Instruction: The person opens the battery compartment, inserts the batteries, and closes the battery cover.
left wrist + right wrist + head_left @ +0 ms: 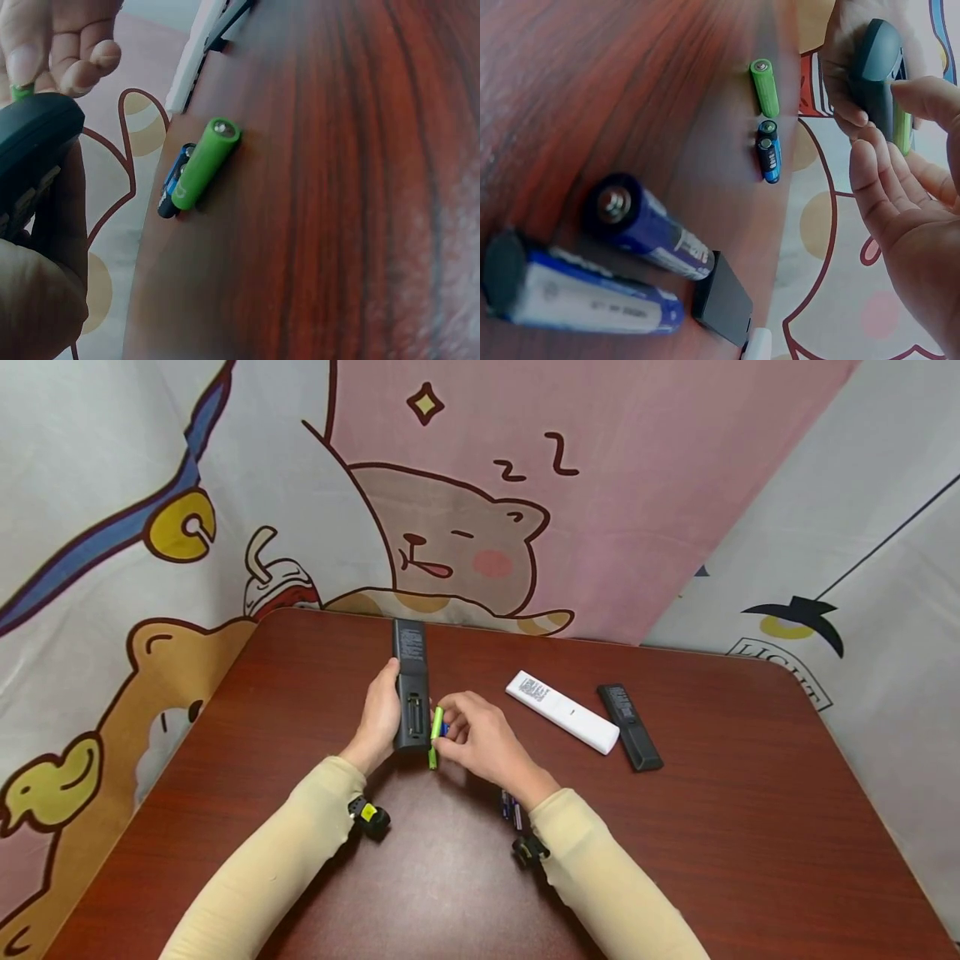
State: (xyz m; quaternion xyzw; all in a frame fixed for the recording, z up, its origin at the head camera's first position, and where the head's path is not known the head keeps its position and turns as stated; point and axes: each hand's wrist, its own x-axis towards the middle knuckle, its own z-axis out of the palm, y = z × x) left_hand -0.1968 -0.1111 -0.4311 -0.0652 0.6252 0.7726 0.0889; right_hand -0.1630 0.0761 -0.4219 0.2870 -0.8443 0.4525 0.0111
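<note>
My left hand [378,714] grips a black remote control [410,681] by its side, its back toward the head camera. The battery compartment [415,716] at its lower end has no cover on it. Between thumb and fingers, my right hand [483,739] pinches a green battery [437,724] right beside the remote's edge. In the left wrist view, only one end of that battery shows above the remote. Below the hands, another green battery [206,165] lies on the table, close to small blue batteries [174,184].
Two blue-and-white batteries [652,225] lie on the table [720,827] under my right wrist. A white remote control [562,713] and a second black remote [630,727] lie to the right. A printed curtain [637,485] hangs behind the table's far edge.
</note>
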